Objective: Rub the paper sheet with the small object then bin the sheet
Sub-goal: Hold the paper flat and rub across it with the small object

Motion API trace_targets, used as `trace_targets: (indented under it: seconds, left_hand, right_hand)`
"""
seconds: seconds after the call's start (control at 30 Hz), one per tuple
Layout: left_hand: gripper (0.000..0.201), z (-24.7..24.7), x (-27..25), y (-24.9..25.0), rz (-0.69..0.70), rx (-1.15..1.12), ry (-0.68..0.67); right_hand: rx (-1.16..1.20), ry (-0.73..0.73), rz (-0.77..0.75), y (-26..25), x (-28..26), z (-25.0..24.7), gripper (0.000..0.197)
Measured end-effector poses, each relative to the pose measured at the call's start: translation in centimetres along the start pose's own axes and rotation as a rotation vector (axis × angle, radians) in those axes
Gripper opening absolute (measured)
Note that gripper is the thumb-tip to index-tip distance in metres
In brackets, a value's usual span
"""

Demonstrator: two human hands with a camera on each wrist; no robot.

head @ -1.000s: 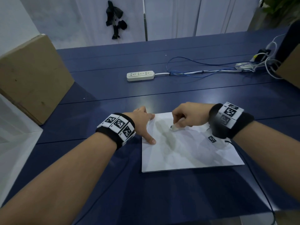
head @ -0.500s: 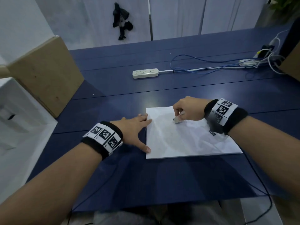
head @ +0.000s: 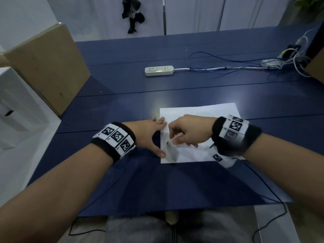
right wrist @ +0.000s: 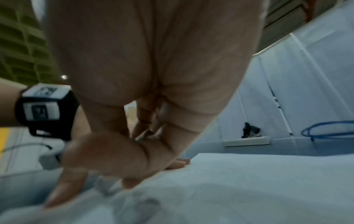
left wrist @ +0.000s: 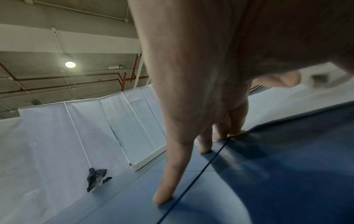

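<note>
Cable (head: pixel 273 190) trails off the near edge of the blue table (head: pixel 140 181). Paper sheet (head: pixel 201 116) lies flat on the table. Left hand (head: pixel 149 135): fingers straight, spread, pressing the sheet's left edge. Right hand (head: pixel 191 132): fingers curled, pinching a small object (head: pixel 169 143), blurred, tip on the sheet. Farther: cardboard box (head: pixel 47 67) left, power strip (head: pixel 159 71), blue cable (head: pixel 219 64). White partition panels (head: pixel 192 13) behind.

Blue table (head: pixel 192 95): paper sheet (head: pixel 201 116), power strip (head: pixel 159 71).
</note>
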State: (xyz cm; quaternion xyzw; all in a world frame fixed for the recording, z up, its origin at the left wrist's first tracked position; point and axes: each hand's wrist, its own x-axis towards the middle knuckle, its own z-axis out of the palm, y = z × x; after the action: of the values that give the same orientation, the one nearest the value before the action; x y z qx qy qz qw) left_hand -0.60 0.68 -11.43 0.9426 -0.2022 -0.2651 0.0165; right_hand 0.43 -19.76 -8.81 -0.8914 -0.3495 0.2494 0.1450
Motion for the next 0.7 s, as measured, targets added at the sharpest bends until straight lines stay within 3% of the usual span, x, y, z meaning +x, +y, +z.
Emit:
trace_targets:
  seconds: [0.1, 0.17, 0.33, 0.53, 0.7]
  left_hand:
    - [0.126, -0.2, -0.2, 0.3, 0.008, 0.001, 0.019]
    - [0.127, -0.2, -0.1, 0.3, 0.003, -0.002, 0.017]
    - [0.130, 0.1, 0.1, 0.1, 0.003, 0.003, 0.020]
    - [0.128, -0.5, 0.0, 0.9, -0.020, 0.027, -0.005]
    - [0.132, -0.7, 0.3, 1.1, -0.053, 0.064, -0.023]
  right_hand:
    - [-0.056, 0.078, 0.080, 0.4, 1.5, -0.5, 0.011]
    - [-0.075, 0.083, 0.057, 0.7, 1.3, -0.4, 0.009]
    - [-0.083, -0.132, -0.094, 0.3, -0.2, 1.3, 0.017]
    - [-0.150, 0.147, 0.013, 1.6, 1.7, -0.6, 0.012]
    - [-0.106, -0.127, -0.100, 0.1, 0.0, 1.1, 0.016]
